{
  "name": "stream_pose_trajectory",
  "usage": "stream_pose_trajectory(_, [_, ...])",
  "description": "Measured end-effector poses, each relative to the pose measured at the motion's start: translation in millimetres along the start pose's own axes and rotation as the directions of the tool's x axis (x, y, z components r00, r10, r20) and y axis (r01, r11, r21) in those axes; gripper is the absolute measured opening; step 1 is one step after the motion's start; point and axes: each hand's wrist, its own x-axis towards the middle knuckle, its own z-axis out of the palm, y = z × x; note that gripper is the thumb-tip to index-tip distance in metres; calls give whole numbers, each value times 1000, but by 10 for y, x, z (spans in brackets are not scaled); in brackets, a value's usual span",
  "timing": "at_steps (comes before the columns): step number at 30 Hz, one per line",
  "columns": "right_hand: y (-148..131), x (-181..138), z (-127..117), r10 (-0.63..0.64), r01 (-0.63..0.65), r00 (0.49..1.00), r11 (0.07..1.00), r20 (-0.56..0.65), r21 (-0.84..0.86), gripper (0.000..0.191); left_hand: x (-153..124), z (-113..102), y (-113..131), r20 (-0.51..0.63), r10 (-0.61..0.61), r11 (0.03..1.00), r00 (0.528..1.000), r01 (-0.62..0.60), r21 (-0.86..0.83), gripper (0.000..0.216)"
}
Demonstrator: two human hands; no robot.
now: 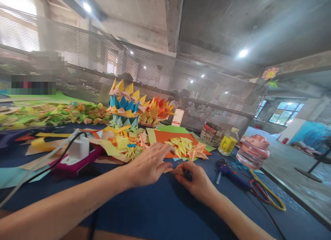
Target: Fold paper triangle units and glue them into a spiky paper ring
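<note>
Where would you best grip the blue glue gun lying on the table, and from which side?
Probably from above, around the mid-body of the blue plastic glue gun: it lies flat on the dark blue table, pale tip toward the right hand, cord trailing right.

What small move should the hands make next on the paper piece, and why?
Probably press it flat with the left hand: its fingers lie spread beside the small peach paper piece, which the right hand pinches low on the blue table.
</note>
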Motion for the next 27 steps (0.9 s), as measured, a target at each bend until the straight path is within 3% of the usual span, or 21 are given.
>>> stream_pose_trajectory(5, [8, 7, 36, -24, 25, 999, 998, -28, 59, 19, -67, 203, 98, 67, 135, 988, 989, -128, -89, 24])
stream_pose_trajectory(9, [5, 7, 52, -23, 23, 1000, 995, 0, 97, 26, -63, 264, 51, 41, 139, 990, 989, -137, -45, 22])
stream_pose_trajectory(16, [4, -3, 47, -47, 46, 999, 993, 5, 105, 20, -41, 283, 17, 45, 183, 983, 982, -182, -32, 4])
stream_pose_trajectory(23, [-49, -16, -74, -121, 115, 992, 988, 47, 104, 16, -45, 253, 16, 92, 148, 987, 985, -142, -72, 14])
stream_pose_trajectory(25, [13, 15, -157, -123, 124, 992, 989, -12, 76, 20, -44, 238, 11, 88, 143, 987, 986, -135, -90, 17])
stream_pose_trajectory(27, [141, 62, -260, -93, 93, 985, 996, -145, -7, 23, -41, 220, 8, 94, 137, 984, 986, -125, -126, 21])
